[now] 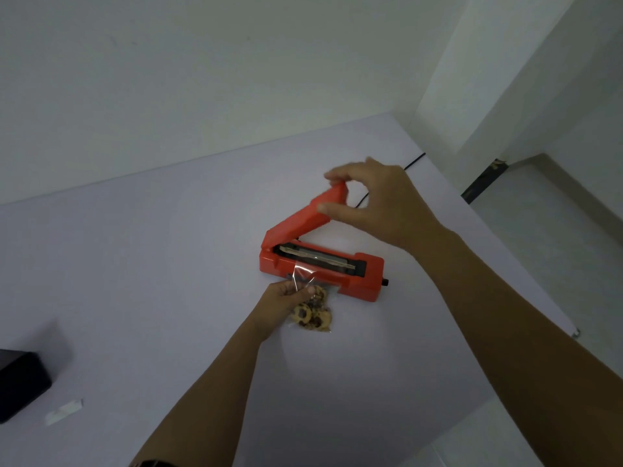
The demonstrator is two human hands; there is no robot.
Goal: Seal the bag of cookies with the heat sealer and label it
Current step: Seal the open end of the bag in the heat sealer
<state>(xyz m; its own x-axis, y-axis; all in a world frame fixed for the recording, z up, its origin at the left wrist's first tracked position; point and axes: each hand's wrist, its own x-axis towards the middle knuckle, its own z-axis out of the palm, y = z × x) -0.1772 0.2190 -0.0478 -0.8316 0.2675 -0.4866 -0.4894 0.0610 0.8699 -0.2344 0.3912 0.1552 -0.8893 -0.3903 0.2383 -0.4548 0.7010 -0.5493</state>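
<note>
Cookie bag (pixel 313 315) lies against the red sealer's (pixel 359 281) near side, its clear top across the bar (pixel 325 259), pinched by the left hand (pixel 286 298). The outstretched right hand (pixel 374 200) grips the raised lid's (pixel 303 220) tip.

Head camera, wide-angle, looks forward-down (tilted) at heat sealer (pixel 367 274) on table (pixel 168 264), near.

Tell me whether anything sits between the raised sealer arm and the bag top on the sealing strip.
Nothing visible. The right hand holds the sealer arm raised; only the clear top of the bag lies across the sealing strip beneath. The left hand pinches the bag in front of the base.
</note>
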